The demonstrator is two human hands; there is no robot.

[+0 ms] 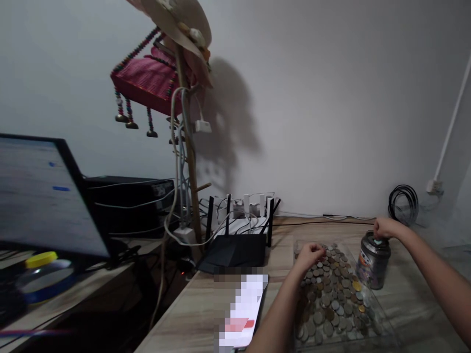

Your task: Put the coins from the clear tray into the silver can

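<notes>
A shallow clear tray (382, 326) is spread with many coins (333, 294), mostly silver-grey with some gold ones. My left hand (309, 257) is over the far left part of the tray, fingers closed in a pinch close to the coins; what they hold is hidden. Just right of the tray stands an upright metal tin (372, 267) with a printed picture on its side. My right hand (386, 228) is at the tin's top, fingers pinched downward onto its lid. A small pale thing shows under those fingertips, too small to name.
Left of my left arm lies a lit phone (245, 309), partly blurred out. A black router (235, 252) with antennas stands behind it. Coiled black cable (403, 203) rests by the wall. At far left are a monitor (47, 196) and a yellow-lidded jar (46, 279).
</notes>
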